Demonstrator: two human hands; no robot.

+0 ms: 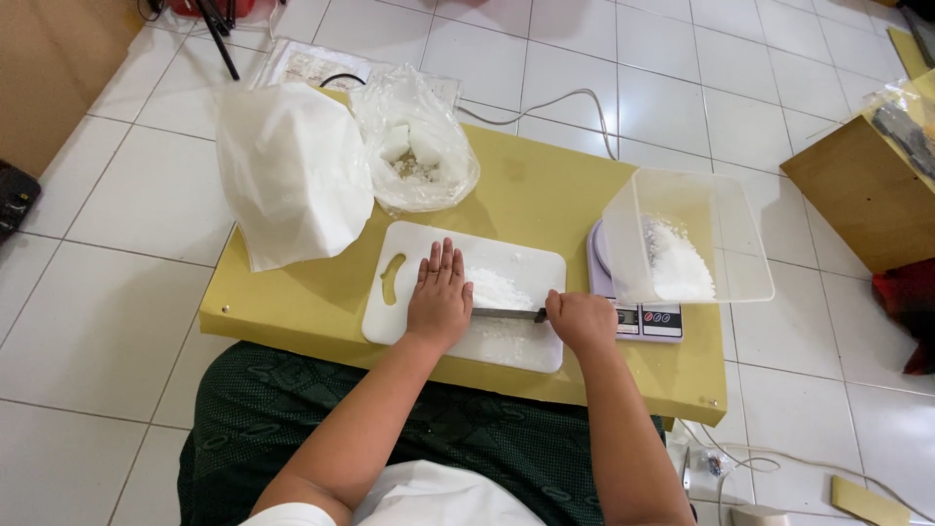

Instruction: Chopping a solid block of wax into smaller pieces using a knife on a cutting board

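Left hand: my left hand [440, 297] lies flat and open, fingers together and pointing away from me, palm pressed down on the knife blade and on the white stuff beneath it.
Right hand: my right hand [581, 320] is closed in a fist around the knife handle, at the right edge of the board.
Knife: the knife [508, 314] lies level between my two hands, blade running leftward from my right fist and passing under my left palm; only the stretch between the hands shows.
White crumbly material: a low heap [495, 289] sits on the board just right of my left fingers and just beyond the blade; more flecks lie on the near side of the blade, between my wrists.
Cutting board: the white cutting board [399, 282] with a handle slot at its left end lies on the yellow table [526, 195], right in front of me.
Scale and tub: a kitchen scale [648, 321] stands just right of the board, touching distance from my right hand, carrying a clear plastic tub [740, 234] with white crumbs heaped inside.
Bags: a clear plastic bag [414, 146] holding white blocks and a white bag [287, 170] stand at the table's far left, beyond the board.
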